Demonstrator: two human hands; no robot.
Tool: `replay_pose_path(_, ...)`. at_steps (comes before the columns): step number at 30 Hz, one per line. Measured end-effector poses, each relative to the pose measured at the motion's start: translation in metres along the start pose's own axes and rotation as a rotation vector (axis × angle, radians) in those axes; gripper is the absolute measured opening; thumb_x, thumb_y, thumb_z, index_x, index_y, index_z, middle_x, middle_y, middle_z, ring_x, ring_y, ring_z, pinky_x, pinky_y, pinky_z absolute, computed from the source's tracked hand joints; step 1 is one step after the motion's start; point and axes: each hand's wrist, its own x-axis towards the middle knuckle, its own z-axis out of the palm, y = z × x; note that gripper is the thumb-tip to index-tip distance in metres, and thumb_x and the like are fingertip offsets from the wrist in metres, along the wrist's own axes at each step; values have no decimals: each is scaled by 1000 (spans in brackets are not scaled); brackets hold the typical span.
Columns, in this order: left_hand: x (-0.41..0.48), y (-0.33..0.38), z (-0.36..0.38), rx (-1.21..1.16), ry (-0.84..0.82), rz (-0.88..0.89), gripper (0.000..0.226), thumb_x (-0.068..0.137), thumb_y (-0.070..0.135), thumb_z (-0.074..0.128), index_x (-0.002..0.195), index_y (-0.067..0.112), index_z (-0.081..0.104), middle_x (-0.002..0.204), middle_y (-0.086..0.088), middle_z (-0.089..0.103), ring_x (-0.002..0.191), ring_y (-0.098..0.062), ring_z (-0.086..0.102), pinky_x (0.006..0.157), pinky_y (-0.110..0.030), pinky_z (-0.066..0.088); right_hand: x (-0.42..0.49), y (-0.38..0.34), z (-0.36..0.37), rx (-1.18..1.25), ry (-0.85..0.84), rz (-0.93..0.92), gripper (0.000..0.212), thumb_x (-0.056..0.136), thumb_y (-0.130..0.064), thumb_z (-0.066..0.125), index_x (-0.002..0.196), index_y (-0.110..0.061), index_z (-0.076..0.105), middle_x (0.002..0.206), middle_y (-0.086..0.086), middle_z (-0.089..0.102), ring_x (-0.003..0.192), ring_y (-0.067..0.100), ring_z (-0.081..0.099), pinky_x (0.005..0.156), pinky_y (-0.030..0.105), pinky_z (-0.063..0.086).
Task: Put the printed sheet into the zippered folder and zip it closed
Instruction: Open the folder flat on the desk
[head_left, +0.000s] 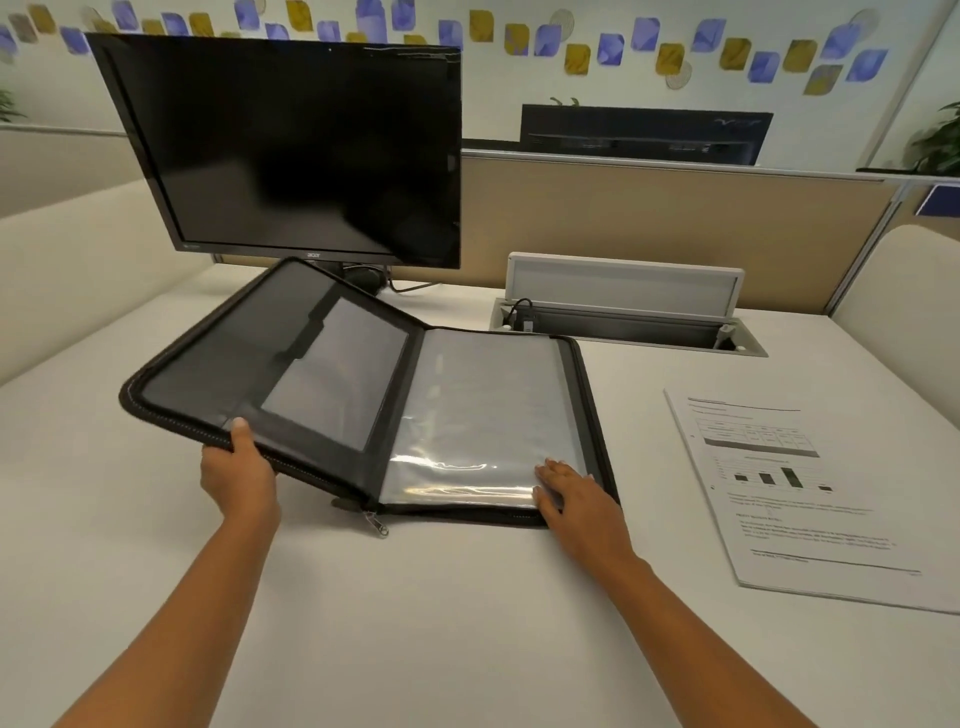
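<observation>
I see the zippered folder (363, 395) lying open on the white desk (441, 597), in front of a dark monitor (291, 150). It is black, with a zip track running round its edge and a small metal zipper pull (378, 525) hanging at the near end of the spine. The right half lies flat on the desk and carries a stack of clear plastic sleeves (478, 405) that catch the light. The left cover is tilted up off the desk; its inner face has dark pockets and a clear window.

My left hand (236, 470) grips the near edge of that raised cover, thumb on the inner face and fingers underneath, out of sight. My right hand (571, 499) lies flat with its fingers straight, pressing on the near right corner of the sleeves, at the folder's edge.

The printed sheet (810, 499) lies flat on the desk to the right, well apart from the folder and from both hands. It is white, with a table, a small bar chart and blocks of text that I cannot read.
</observation>
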Motion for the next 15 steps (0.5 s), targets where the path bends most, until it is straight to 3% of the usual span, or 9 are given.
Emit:
replay_pose_path(2, 10, -6, -7, 76, 33, -19, 47, 92, 26, 53, 129, 2, 39, 133, -19, 49, 119, -36, 49, 102, -45, 41, -1, 0, 1, 6, 14, 7, 38, 94, -31, 44, 131, -22, 46, 143, -5, 41, 134, 8, 34, 114, 29, 16)
replay_pose_path(4, 18, -8, -12, 143, 52, -23, 63, 87, 18, 61, 137, 2, 26, 144, -18, 35, 130, -36, 38, 109, -44, 34, -1, 1, 0, 13, 23, 13, 38, 94, -31, 44, 130, -22, 47, 142, -5, 43, 133, 8, 35, 114, 29, 17)
replay_pose_path(6, 22, -8, -15, 333, 95, 1, 88, 82, 18, 67, 144, 0, 8, 154, -19, 8, 141, -34, 14, 115, -48, 17, -2, 1, -1, 8, 30, 19, 37, 93, -30, 45, 129, -23, 49, 141, -5, 45, 132, 8, 36, 113, 29, 18)
replay_pose_path(8, 22, -11, -17, 581, 122, 111, 97, 81, 19, 69, 145, 2, -1, 155, -20, -7, 143, -34, -3, 112, -56, 2, -3, 2, -1, 2, 51, 25, 35, 93, -30, 46, 127, -23, 51, 139, -6, 47, 131, 8, 39, 113, 29, 20)
replay_pose_path(12, 17, -20, -12, 1071, -127, 428, 74, 88, 24, 58, 146, 9, 16, 156, -18, 2, 143, -34, -6, 109, -64, -3, -8, 4, -6, -13, 156, 31, 29, 92, -29, 50, 118, -24, 60, 130, -6, 56, 119, 10, 53, 105, 30, 35)
replay_pose_path(15, 8, -27, -3, 1247, -374, 467, 59, 94, 41, 41, 145, 17, 24, 156, -11, 9, 144, -30, 0, 108, -65, -3, -11, 7, -13, -81, 236, 40, 25, 91, -29, 51, 111, -24, 65, 115, -5, 67, 93, 12, 65, 78, 24, 49)
